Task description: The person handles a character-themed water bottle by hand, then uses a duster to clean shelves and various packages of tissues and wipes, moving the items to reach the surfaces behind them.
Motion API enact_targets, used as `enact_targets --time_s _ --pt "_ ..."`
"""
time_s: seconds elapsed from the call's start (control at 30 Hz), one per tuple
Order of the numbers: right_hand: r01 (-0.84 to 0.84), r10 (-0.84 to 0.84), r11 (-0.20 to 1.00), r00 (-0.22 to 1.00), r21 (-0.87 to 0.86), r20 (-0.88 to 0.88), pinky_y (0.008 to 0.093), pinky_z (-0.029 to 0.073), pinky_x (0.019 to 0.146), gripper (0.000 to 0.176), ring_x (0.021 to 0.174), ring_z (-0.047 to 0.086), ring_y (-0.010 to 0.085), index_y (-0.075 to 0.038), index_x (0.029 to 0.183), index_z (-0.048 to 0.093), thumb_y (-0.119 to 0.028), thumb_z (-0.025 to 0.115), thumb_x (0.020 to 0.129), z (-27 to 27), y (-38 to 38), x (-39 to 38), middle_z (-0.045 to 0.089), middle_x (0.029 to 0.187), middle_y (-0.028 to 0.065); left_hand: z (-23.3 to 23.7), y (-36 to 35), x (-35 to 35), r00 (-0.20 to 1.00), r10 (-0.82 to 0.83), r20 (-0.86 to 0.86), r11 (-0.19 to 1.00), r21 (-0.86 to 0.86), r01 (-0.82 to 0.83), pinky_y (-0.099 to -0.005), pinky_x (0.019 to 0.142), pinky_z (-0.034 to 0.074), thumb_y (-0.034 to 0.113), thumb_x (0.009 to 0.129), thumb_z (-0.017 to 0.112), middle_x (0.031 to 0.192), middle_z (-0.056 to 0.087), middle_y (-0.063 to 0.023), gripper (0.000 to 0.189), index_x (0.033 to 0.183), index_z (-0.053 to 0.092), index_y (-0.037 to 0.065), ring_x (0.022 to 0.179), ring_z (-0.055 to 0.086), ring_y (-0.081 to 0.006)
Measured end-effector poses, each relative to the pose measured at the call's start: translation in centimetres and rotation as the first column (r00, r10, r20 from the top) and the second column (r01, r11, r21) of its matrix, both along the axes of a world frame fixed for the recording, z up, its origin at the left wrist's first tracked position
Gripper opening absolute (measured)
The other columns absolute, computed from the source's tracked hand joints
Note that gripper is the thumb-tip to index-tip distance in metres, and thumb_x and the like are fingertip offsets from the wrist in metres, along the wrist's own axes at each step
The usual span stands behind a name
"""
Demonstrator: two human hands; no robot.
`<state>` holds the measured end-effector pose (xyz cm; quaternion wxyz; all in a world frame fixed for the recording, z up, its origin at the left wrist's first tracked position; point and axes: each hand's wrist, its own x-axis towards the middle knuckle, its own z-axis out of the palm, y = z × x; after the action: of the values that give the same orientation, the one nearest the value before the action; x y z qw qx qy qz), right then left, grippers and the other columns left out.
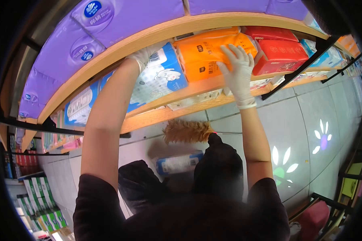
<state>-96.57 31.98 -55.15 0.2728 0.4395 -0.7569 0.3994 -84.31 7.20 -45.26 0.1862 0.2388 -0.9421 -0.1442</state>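
Note:
My right hand (239, 70), in a white glove, rests its spread fingers on the front of an orange tissue pack (205, 54) on the shelf. My left hand (142, 56), also gloved, reaches in under the upper board at the top of a blue and white tissue pack (159, 78) with a cartoon animal on it. The fingers of that hand are mostly hidden. The orange pack stands right beside the blue and white one. To its right are red tissue packs (281, 56).
Purple tissue packs (124, 20) line the shelf board (149, 34) above. A brown feather duster (187, 131) lies by my knee. Another blue and white pack (179, 162) is on the tiled floor (229, 116) between my legs. Black metal posts (301, 68) divide the shelving.

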Motion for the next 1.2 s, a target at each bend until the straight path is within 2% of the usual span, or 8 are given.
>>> enact_targets --time_s 0.13,0.23,0.27,0.4,0.6,0.73,1.03,1.2 --pt "-0.071 0.166 0.918 0.962 -0.391 0.215 0.0364 0.047 0.093 0.023 0.104 0.061 0.0286 -0.002 0.109 0.068 -0.009 0.066 0.087 -2.7 4.7 0.4 0.066 0.109 0.0142 0.8 1.1 0.2 0.999 -0.018 -0.044 0.989 0.145 0.025 -0.0336 0.095 0.047 0.033 0.079 0.074 0.113 0.068 -0.0085 0.041 0.114 0.07 0.013 0.108 0.061 -0.0219" --pt "0.026 0.173 0.965 0.681 -0.26 0.711 0.0396 0.051 0.083 0.019 0.086 0.066 0.0317 0.002 0.101 0.068 -0.01 0.065 0.087 -15.7 8.8 1.1 0.069 0.09 0.0166 0.0 1.1 -0.1 0.994 -0.002 -0.107 0.967 0.252 0.029 -0.0323 0.093 0.048 0.031 0.08 0.073 0.113 0.068 -0.0084 0.039 0.114 0.07 0.011 0.106 0.062 -0.0202" --pt "-0.167 -0.006 0.975 0.632 0.144 0.775 0.0414 0.05 0.088 0.037 0.099 0.064 0.0351 0.0 0.115 0.064 -0.017 0.069 0.083 -24.2 11.4 -0.6 0.067 0.107 0.019 -0.4 0.8 -0.1 0.994 0.013 -0.104 0.967 0.256 0.015 -0.0315 0.093 0.048 0.03 0.081 0.072 0.113 0.068 -0.0086 0.038 0.114 0.07 0.011 0.106 0.062 -0.0195" --pt "-0.222 -0.361 0.648 0.752 0.728 0.551 0.048 0.04 0.105 0.074 0.13 0.044 0.0395 -0.011 0.14 0.046 -0.02 0.072 0.071 -34.9 17.0 5.3 0.046 0.143 0.0161 -0.1 0.4 -0.6 0.998 -0.041 0.042 0.927 0.374 0.022 -0.0275 0.096 0.045 0.025 0.085 0.067 0.118 0.066 -0.0105 0.039 0.121 0.067 0.011 0.11 0.059 -0.0177" --pt "-0.142 -0.429 0.495 0.818 0.857 0.383 0.0511 0.041 0.098 0.035 0.12 0.052 0.0355 -0.016 0.112 0.067 -0.022 0.067 0.077 -40.2 17.1 8.0 0.059 0.128 0.0121 -1.0 -0.9 -1.2 0.99 -0.126 0.058 0.922 0.375 0.095 -0.0283 0.099 0.043 0.023 0.085 0.066 0.123 0.063 -0.012 0.046 0.129 0.061 0.01 0.111 0.058 -0.0211" --pt "-0.22 -0.385 0.632 0.743 0.743 0.548 0.0487 0.045 0.088 0.02 0.098 0.064 0.033 -0.012 0.092 0.072 -0.03 0.066 0.084 -35.7 19.9 7.2 0.07 0.099 0.0119 -2.1 -1.0 -1.4 0.983 -0.022 -0.18 0.991 0.123 0.045 -0.0339 0.096 0.045 0.043 0.087 0.065 0.116 0.068 -0.0099 0.044 0.117 0.067 0.01 0.109 0.061 -0.0225" --pt "0.024 -0.203 0.979 0.221 0.203 0.954 0.027 0.047 0.064 0.019 0.069 0.058 0.0121 -0.003 0.1 0.073 -0.016 0.07 0.087 -18.8 41.7 9.0 0.068 0.078 0.0032 -1.0 4.1 -3.2 0.912 -0.175 0.371 0.969 -0.097 0.225 -0.0399 0.117 0.025 0.047 0.086 0.065 0.154 0.032 -0.0212 0.085 0.151 0.031 0.006 0.144 0.029 -0.0336" --pt "0.224 -0.202 0.967 0.39 0.12 0.899 0.0224 0.043 0.062 0.022 0.068 0.05 0.0076 -0.001 0.11 0.071 -0.013 0.064 0.092 -3.2 39.5 7.3 0.062 0.079 -0.0005 -0.6 4.0 -2.5 0.904 -0.354 0.238 0.927 0.214 0.307 -0.0375 0.117 0.025 0.043 0.081 0.071 0.158 0.025 -0.0198 0.093 0.154 0.025 0.01 0.145 0.027 -0.0336"
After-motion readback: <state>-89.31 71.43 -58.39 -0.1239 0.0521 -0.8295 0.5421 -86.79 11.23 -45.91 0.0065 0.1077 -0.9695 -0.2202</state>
